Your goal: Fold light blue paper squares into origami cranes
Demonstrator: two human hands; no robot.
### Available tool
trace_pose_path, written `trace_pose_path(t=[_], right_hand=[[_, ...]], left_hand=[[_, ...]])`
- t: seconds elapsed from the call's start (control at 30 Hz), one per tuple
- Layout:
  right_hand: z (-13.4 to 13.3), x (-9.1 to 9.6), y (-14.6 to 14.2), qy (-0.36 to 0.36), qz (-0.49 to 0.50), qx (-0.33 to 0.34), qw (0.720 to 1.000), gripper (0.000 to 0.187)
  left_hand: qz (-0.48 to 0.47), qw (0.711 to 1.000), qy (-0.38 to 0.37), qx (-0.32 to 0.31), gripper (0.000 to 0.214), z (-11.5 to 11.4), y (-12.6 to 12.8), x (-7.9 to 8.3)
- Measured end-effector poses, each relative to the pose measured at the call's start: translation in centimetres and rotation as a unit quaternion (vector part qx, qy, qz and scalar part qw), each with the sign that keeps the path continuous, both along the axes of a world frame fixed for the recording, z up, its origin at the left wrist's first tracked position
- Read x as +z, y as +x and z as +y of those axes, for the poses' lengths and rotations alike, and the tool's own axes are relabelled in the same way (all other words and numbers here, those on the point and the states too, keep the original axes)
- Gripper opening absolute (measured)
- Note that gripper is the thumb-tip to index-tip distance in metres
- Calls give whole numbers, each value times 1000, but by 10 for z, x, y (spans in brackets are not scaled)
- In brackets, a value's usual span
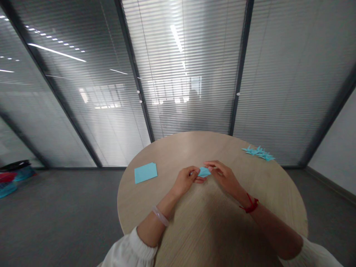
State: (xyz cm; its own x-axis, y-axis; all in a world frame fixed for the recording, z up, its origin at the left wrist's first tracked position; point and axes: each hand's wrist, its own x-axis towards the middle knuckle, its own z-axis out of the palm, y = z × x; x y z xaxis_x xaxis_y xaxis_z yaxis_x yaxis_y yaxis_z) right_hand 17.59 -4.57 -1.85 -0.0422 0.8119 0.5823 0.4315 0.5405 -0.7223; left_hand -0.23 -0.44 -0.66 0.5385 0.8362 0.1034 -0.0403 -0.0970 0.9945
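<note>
Between my two hands, over the middle of the table, is a small piece of folded blue paper (204, 172). My left hand (187, 180) pinches its left end between thumb and fingers. At the paper's right end, my right hand (222, 175) closes thumb and fingers on the edge. The fingers partly cover the paper, so its full folded shape is hidden. A flat stack of blue paper sheets (146, 172) lies to the left of my left hand. Far to the right sits a pile of folded blue paper pieces (259, 152).
The round wooden table (191, 144) stands before glass panels with blinds (189, 66). On the grey floor (75, 211) at the far left are a dark-rimmed blue bin (20, 170) and a red and blue object (7, 184), cut by the frame edge.
</note>
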Motion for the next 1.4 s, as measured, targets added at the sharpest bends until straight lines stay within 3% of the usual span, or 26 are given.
trace_pose_path(t=[0.17, 0.7, 1.13, 1.27, 1.4], right_hand=[[-1, -1, -6, 62, -48, -9, 997, 24], [-2, 2, -5, 55, -63, -53, 995, 23], [-1, 0, -5, 113, -57, -59, 990, 21], [-1, -1, -5, 108, -53, -65, 991, 21], [0, -3, -5, 104, -56, -53, 992, 20]], left_hand=[[-9, 1000, -4, -11, 47, -1, 1, 0], [-33, 999, 6, -21, 38, -1, -1, -1], [-32, 999, 26, -6, 33, -2, 1, -1], [0, 996, 78, 39, 26, -6, 1, 2], [68, 968, 213, 117, 23, -9, -1, 6]])
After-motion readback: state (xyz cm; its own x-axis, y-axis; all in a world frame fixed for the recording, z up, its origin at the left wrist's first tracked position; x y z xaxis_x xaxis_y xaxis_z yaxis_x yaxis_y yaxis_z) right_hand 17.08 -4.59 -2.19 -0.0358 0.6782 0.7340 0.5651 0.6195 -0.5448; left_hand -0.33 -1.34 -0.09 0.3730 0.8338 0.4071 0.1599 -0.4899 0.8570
